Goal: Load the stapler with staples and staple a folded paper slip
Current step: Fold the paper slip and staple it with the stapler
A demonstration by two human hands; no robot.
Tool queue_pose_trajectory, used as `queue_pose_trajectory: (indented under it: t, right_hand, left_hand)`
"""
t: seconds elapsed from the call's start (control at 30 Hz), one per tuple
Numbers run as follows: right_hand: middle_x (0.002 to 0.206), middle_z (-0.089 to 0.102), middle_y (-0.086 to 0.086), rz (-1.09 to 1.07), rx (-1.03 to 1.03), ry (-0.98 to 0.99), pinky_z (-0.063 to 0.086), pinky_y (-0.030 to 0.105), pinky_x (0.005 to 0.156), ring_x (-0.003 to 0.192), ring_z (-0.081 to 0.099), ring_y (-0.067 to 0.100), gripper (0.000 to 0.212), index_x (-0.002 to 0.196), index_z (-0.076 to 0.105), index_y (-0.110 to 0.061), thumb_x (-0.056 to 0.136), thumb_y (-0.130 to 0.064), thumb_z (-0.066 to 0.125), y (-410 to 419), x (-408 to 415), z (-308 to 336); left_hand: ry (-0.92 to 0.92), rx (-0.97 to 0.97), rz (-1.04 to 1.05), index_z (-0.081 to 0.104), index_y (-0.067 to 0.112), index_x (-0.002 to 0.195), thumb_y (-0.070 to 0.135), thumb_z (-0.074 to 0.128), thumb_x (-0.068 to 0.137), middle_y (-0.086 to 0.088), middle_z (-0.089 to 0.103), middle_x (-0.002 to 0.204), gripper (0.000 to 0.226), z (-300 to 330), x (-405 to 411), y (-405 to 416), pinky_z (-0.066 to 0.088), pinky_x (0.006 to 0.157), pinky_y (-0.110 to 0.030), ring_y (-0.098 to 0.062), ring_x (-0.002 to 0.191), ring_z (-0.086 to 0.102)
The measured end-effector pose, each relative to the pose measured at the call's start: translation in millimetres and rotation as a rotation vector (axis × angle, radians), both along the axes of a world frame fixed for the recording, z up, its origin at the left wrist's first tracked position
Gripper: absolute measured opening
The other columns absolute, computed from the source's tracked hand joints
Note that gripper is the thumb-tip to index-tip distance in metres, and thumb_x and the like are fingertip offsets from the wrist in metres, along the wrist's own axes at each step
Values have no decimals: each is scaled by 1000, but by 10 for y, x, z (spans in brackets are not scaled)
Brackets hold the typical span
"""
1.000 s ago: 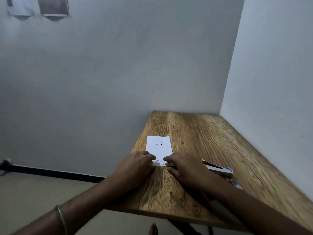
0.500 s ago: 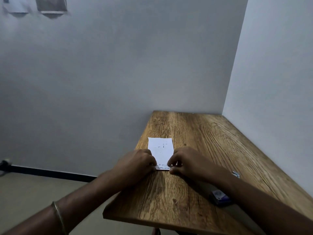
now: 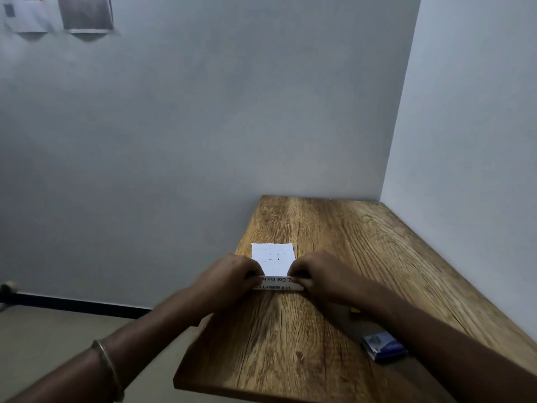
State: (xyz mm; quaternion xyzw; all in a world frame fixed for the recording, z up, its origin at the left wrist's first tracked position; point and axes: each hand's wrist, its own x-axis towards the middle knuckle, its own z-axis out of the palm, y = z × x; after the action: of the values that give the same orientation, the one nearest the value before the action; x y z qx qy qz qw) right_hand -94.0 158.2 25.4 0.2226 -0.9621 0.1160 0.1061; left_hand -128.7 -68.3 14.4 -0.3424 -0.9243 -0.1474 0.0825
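A white paper slip [image 3: 273, 258] lies flat on the wooden table [image 3: 334, 234]. Its near edge is folded over, showing a strip of printed text. My left hand [image 3: 229, 276] pinches the fold's left end and my right hand [image 3: 322, 274] pinches its right end, both pressing it to the table. A small blue staple box [image 3: 383, 349] sits near my right forearm. Only a yellow speck of the stapler [image 3: 354, 310] peeks out beside that forearm; the rest of it is hidden.
The table stands in a corner, with grey walls behind it and to its right. Its left edge drops to the floor. Two papers [image 3: 84, 13] hang high on the back wall.
The folded strip at the slip's near edge has grown wider, showing two lines of text. My view has tilted, so the stapler is now hidden and the staple box shows.
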Motion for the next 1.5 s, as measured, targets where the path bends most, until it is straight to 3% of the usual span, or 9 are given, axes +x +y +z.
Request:
queue_pose_trajectory:
  t: [0.1,0.23,0.43,0.73,0.97,1.07,1.17,1.37,1.5]
  right_hand:
    - [106,76,0,-5,-28,-3,56,31,77,87,68,11,21,109,74,-15,91,-22,66,17,-48,-42]
    - [105,76,0,-25,-73,-1,53,25,73,86,68,9,21,108,75,-15,90,-22,67,45,-91,-95]
    - [105,76,-2,-35,-87,19,41,11,66,83,65,4,21,108,75,-17,89,-23,68,60,-150,-144]
    - [107,70,-7,-6,-56,82,51,22,74,84,61,2,21,108,74,-26,87,-27,71,58,-116,-172]
    - [106,67,-12,119,127,202,55,30,67,90,62,7,28,118,68,-38,91,-38,63,-23,-80,-220]
    - [104,66,-9,175,226,248,50,28,63,86,62,10,27,118,67,-38,95,-41,54,-24,-78,-228]
    - [109,64,-7,201,265,262,45,27,61,90,62,13,31,121,65,-34,99,-41,45,10,-66,-262]
    - [126,60,-11,207,203,171,45,21,73,106,59,8,29,122,66,-27,99,-36,49,136,-47,-260]
    - [134,60,-9,189,157,107,45,21,89,116,57,7,29,121,68,-23,98,-30,52,207,-40,-252]
  left_hand:
    - [-9,67,43,74,26,106,31,65,92,10,74,99,18,-77,-71,-25,47,62,-13,1,73,62]
    - [-41,98,80,72,25,108,33,67,90,9,74,103,21,-132,-101,-23,56,72,-21,-2,81,66]
    - [26,57,106,68,23,115,36,63,93,5,67,111,26,-163,-101,20,49,72,-19,-6,89,58]
    - [151,53,85,62,28,117,27,59,95,8,56,130,23,-235,-13,43,47,88,-31,-15,116,53]
    - [179,-59,-124,58,36,133,17,55,97,15,61,134,41,-218,72,125,49,90,-24,-6,120,58]
    - [198,-116,-101,52,36,139,17,53,98,12,57,141,45,-260,62,132,51,92,-28,-11,122,59]
    - [258,-231,-82,45,30,144,17,48,100,6,58,140,46,-288,65,139,54,82,-33,-20,111,65]
    - [203,-205,-51,40,31,147,17,46,102,9,48,149,48,-276,61,48,51,98,-33,-14,124,57]
    - [134,-146,-9,48,36,141,26,46,103,15,50,147,40,-245,75,-81,51,97,-29,-9,122,59]
